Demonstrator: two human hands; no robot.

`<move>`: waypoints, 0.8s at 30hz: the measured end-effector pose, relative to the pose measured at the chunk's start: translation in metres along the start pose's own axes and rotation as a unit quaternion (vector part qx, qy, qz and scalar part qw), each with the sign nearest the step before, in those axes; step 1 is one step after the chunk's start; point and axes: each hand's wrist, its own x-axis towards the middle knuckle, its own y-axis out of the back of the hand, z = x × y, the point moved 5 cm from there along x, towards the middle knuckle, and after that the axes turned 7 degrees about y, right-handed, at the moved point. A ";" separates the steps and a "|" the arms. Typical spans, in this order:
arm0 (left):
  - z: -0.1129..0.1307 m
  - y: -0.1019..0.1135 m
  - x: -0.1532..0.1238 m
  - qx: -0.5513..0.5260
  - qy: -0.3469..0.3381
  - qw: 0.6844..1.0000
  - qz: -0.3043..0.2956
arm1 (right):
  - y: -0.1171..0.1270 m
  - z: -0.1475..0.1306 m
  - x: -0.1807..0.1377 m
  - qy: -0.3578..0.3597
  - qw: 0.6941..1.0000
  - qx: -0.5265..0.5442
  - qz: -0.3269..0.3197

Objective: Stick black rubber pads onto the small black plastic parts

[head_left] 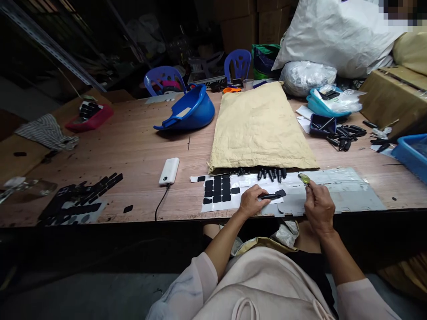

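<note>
Woodgrain tabletop (133,142), black stickers (226,189), black tube (269,196)

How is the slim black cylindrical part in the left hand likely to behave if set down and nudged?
The slim black cylindrical part would probably roll, given its rounded, narrow body. It looks stiff, jutting straight from the left hand without visible sagging.

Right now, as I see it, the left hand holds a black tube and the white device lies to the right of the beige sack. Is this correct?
Not entirely: the white device lies to the left of the beige sack, as the head view shows. The left hand does hold a black tube.
</note>
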 end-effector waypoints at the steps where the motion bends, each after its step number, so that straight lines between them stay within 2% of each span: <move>1: 0.000 0.000 0.000 -0.001 0.001 1.000 -0.002 | 0.000 -0.011 -0.003 0.008 0.999 0.037 -0.015; 4: 0.001 0.000 0.000 -0.004 0.005 1.000 -0.005 | -0.009 -0.040 -0.014 0.036 0.986 0.130 -0.095; 7: 0.002 0.000 0.001 -0.007 0.010 1.000 -0.005 | -0.019 -0.060 -0.026 0.059 0.974 0.158 -0.149; 14: 0.002 -0.001 0.002 -0.011 0.024 1.000 -0.013 | -0.017 -0.079 -0.030 0.105 0.981 0.120 -0.113; 19: 0.002 -0.002 0.001 -0.020 0.018 1.000 0.006 | -0.024 -0.075 -0.033 0.106 0.980 0.064 -0.153; 24: 0.001 -0.004 0.002 -0.024 0.020 0.999 0.006 | -0.012 -0.069 -0.026 0.085 0.990 0.066 -0.089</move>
